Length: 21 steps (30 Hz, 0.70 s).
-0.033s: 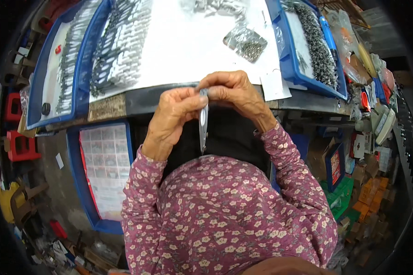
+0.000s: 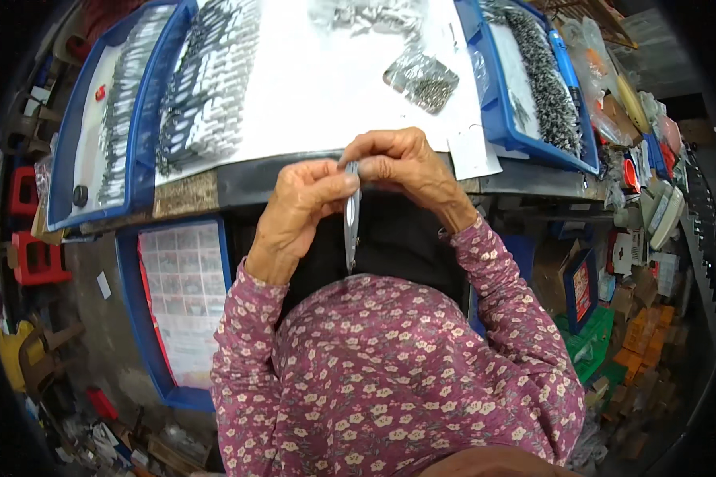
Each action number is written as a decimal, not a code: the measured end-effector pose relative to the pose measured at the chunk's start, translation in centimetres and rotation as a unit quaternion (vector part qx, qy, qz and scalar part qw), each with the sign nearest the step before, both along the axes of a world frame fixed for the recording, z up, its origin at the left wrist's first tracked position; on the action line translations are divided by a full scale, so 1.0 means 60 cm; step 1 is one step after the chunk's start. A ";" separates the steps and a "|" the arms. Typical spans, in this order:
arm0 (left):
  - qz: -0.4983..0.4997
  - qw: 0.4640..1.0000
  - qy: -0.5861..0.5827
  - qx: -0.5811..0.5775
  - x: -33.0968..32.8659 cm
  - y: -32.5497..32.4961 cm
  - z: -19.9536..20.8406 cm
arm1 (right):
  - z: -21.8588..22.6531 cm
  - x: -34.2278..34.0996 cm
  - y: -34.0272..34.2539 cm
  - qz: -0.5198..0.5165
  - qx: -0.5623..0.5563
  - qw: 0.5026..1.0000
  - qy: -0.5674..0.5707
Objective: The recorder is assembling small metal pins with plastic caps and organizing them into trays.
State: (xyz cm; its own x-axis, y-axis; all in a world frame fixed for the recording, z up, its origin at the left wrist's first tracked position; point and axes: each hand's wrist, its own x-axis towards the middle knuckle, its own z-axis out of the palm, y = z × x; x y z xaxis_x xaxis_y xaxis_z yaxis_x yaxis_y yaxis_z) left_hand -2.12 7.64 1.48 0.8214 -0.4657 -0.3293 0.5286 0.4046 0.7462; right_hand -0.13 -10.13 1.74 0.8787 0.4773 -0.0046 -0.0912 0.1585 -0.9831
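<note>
My left hand (image 2: pixel 301 203) and my right hand (image 2: pixel 402 168) meet at the near edge of the table, just above my lap. Between them hangs a slim silver metal piece (image 2: pixel 352 219) with a pale oval along its side, its long end pointing down toward me. The left thumb and fingers pinch its upper end. My right thumb and bent forefinger close on the same end from the other side. Whether a smaller part lies between the fingertips is hidden. Rows of similar silver pieces (image 2: pixel 215 95) lie on the white-covered table to the left.
Blue trays of metal parts stand at left (image 2: pixel 140 179) and right (image 2: pixel 497 119). A small clear tray (image 2: pixel 433 86) holds tiny parts. Beneath the table edge, a blue-framed tray (image 2: pixel 123 302) sits at left. Red stools (image 2: pixel 40 261) stand farther left; boxes and bags crowd the right.
The whole view has shifted very slightly. Both hands keep the same pinch on the silver piece.
</note>
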 end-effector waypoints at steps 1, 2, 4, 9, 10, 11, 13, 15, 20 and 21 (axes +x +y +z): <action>-0.019 1.000 -0.010 -0.010 0.003 0.007 -0.005 | 0.009 0.001 -0.002 0.014 -0.012 1.000 0.003; -0.038 0.999 -0.019 -0.019 0.008 0.011 -0.007 | 0.017 0.004 -0.004 0.029 -0.024 0.999 0.005; -0.022 0.999 -0.040 0.000 0.007 0.004 0.000 | 0.022 0.008 -0.007 0.028 -0.032 0.999 -0.010; 0.084 0.985 -0.131 0.079 0.012 -0.028 0.022 | 0.039 0.022 -0.005 -0.037 -0.075 0.994 -0.073; 0.084 0.985 -0.133 0.078 0.011 -0.037 0.024 | 0.041 0.024 -0.004 -0.067 -0.098 0.988 -0.103; 0.112 0.977 -0.155 0.095 0.011 -0.044 0.026 | 0.049 0.026 -0.004 -0.070 -0.094 0.990 -0.079; 0.147 0.960 -0.196 0.135 0.012 -0.049 0.027 | 0.049 0.032 -0.005 -0.071 -0.094 0.989 -0.090; 0.170 0.944 -0.230 0.164 0.016 -0.054 0.021 | 0.052 0.042 -0.007 -0.070 -0.094 0.988 -0.100; 0.186 0.891 -0.323 0.260 0.017 -0.054 0.016 | 0.048 0.123 -0.040 0.029 -0.106 0.984 -0.143; 0.187 0.880 -0.337 0.277 0.015 -0.049 0.015 | 0.050 0.147 -0.037 -0.020 -0.184 0.963 -0.196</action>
